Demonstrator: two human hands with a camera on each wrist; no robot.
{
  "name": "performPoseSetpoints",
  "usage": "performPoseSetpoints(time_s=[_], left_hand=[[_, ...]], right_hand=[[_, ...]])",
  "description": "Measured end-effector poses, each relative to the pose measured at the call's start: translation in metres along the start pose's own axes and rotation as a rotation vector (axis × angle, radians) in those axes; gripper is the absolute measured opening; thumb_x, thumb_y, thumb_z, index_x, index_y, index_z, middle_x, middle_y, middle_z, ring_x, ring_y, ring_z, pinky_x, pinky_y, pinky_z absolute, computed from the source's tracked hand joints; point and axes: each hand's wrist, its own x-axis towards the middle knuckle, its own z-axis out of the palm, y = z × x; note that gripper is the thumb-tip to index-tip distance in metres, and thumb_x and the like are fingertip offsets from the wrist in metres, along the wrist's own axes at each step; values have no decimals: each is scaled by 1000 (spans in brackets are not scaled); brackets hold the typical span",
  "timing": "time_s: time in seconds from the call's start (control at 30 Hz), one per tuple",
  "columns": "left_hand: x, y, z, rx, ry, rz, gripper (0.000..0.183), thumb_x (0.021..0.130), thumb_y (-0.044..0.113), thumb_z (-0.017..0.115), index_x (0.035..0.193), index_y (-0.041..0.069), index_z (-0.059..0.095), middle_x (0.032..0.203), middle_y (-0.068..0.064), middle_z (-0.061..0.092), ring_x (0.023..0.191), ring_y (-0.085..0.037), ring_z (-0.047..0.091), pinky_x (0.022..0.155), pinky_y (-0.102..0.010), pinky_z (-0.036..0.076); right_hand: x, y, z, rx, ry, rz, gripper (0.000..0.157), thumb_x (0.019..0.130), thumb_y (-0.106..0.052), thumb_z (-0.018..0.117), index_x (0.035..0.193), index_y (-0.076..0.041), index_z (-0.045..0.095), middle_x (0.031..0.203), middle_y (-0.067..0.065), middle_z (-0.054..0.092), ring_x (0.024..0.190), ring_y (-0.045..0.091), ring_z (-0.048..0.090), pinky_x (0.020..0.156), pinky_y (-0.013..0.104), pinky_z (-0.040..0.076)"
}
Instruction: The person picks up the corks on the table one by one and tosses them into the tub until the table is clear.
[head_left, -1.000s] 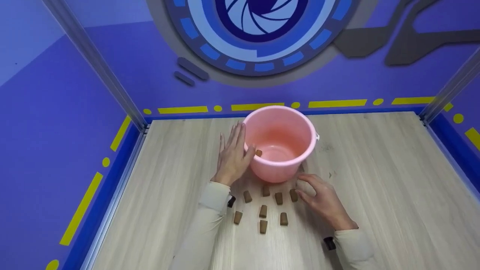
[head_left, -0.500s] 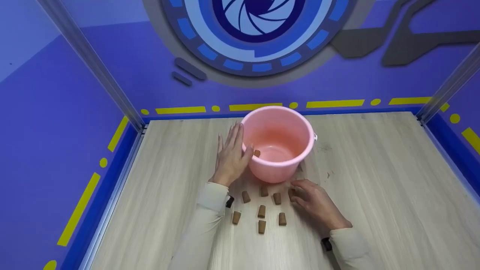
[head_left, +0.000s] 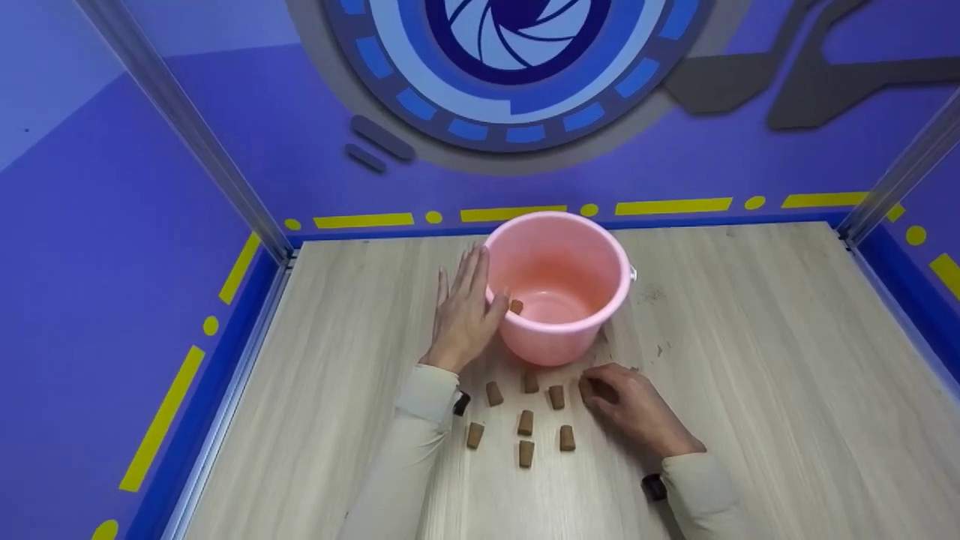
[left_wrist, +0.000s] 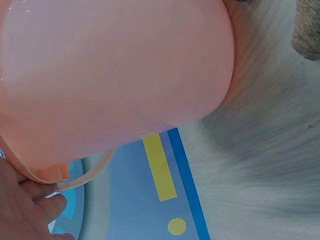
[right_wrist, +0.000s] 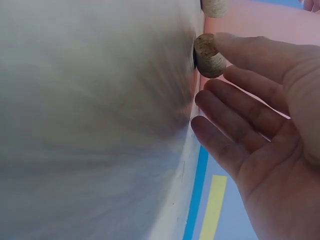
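Note:
A pink bucket [head_left: 551, 345] stands upright on the table. My left hand [head_left: 461, 319] holds its left rim, thumb over the edge and fingers along the outside; in the left wrist view the fingers lie beside the handle [left_wrist: 92, 172]. One cork stopper [head_left: 517, 307] is visible inside the bucket. My right hand [head_left: 634, 401] is low at the table, front right of the bucket. Its thumb and index finger pinch a tapered cork [right_wrist: 211, 57], seen end-on in the right wrist view; the other fingers extend loosely. Several more corks [head_left: 526, 423] lie scattered in front of the bucket.
The light wooden table [head_left: 360, 322] is bounded by a blue-purple back wall [head_left: 247, 135] and side walls with yellow markings. Small dark crumbs [head_left: 660, 350] lie right of the bucket. The bucket stands near the back wall.
My right hand has moved slightly left and down to the rightmost cork, and its thumb and index finger have come together on it. The left hand and bucket keep their place.

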Motion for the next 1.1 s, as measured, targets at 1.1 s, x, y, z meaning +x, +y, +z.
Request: performPoseSetpoints(time_s=[1.1], left_hand=[[1, 0, 1, -6, -9, -13, 74, 110, 34, 51, 168, 2, 18, 176, -11, 17, 162, -25, 11, 128, -49, -10]], right_hand=[[-5, -10, -3, 81, 128, 81, 33, 85, 6, 85, 116, -1, 75, 112, 9, 76, 105, 29, 73, 93, 47, 61]])
